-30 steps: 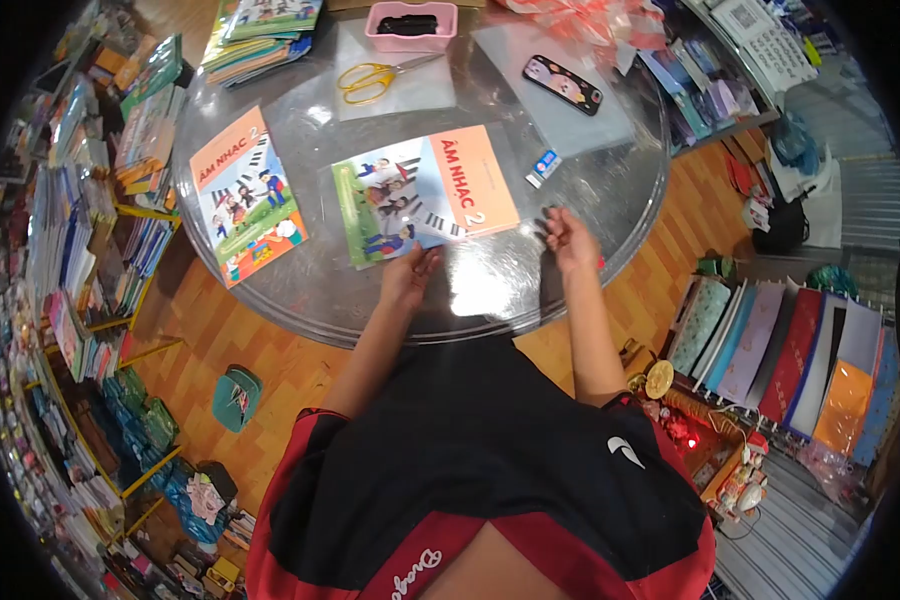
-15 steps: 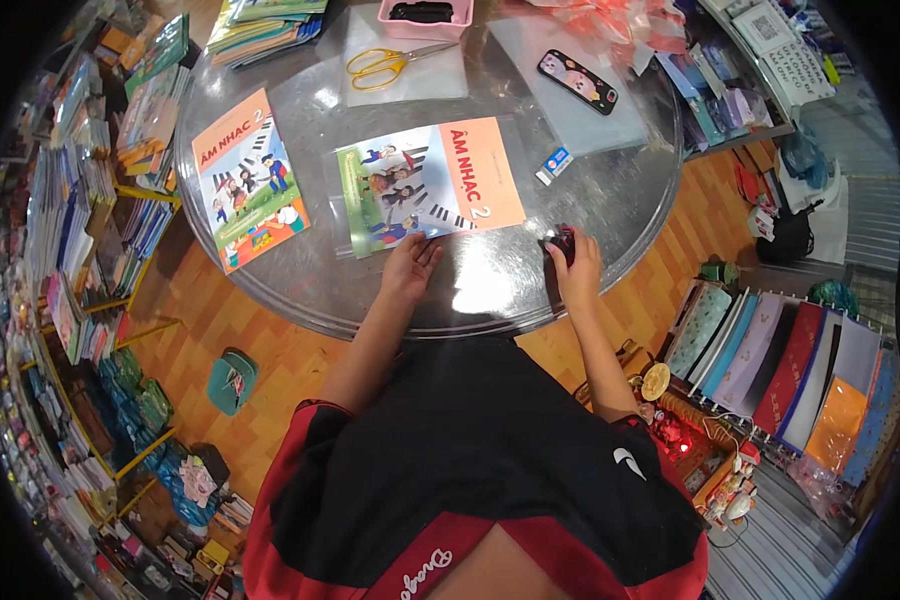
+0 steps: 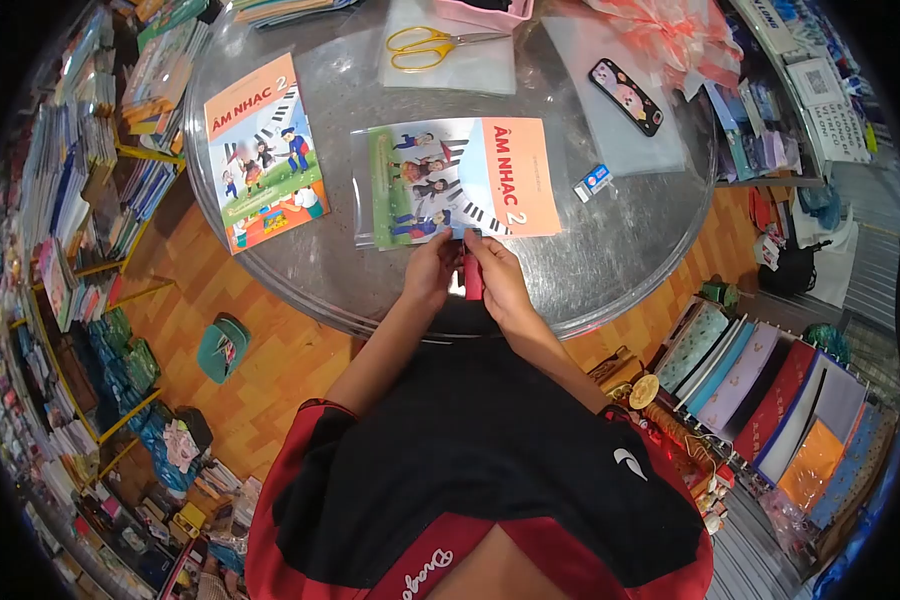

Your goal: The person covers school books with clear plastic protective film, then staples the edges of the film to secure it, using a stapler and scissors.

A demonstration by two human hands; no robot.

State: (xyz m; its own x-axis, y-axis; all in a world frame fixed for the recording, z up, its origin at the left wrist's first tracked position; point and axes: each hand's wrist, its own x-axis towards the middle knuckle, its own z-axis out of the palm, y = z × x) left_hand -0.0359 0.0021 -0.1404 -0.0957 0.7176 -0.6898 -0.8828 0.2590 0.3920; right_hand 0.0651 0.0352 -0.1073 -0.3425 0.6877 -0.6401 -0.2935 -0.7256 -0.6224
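Note:
An orange-topped music book (image 3: 525, 175) lies sideways on the round metal table (image 3: 340, 290), with clear plastic showing at its left edge. At the book's lower edge my left hand (image 3: 431, 270) has its fingers drawn together, touching that edge. My right hand (image 3: 500, 278) is closed on a small red and black stapler (image 3: 473, 278), right beside my left hand. What lies between the fingertips is too small to make out. A second music book (image 3: 268, 155) rests at the left of the table.
Yellow-handled scissors (image 3: 420, 48) lie on clear plastic sheets at the back. Nearby are a pink basket (image 3: 485, 14), a phone (image 3: 626, 97), a small blue and white packet (image 3: 593, 183) and pink wrapping (image 3: 670, 35). Shelves of books (image 3: 65, 150) stand at the left.
My right hand has moved left with the dark and red object, up to the book's lower edge. My left hand has shifted right and drawn its fingers together. The view has shifted slightly.

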